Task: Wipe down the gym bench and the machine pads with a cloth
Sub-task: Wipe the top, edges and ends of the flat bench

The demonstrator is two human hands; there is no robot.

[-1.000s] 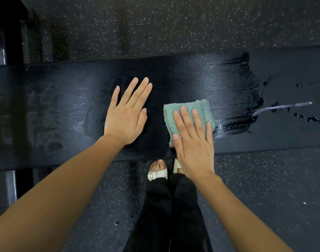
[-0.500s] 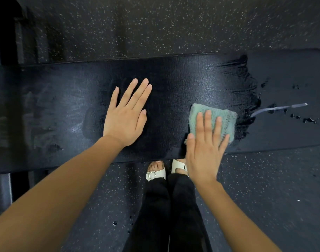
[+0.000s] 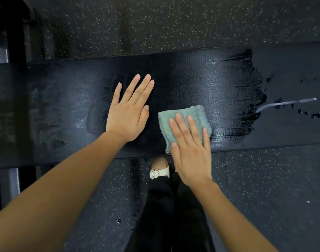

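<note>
Mid-wipe on long black padded bench. Right hand, fingers flat, together, pressing folded teal terry cloth near front edge. Left hand flat, fingers slightly spread. Wet droplets remaining rightward; machine pads unseen.

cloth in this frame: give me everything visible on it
The cloth is a pale teal-green terry rag with a looped, nubby weave, folded into a rough square pad. It lies flat on the black padded bench, near its front edge. The right hand presses on it, palm down with fingers spread, covering its lower right part; the upper and left edges show. The left hand rests flat on the bench beside it, not touching. Wet streaks sit to its right.
</note>
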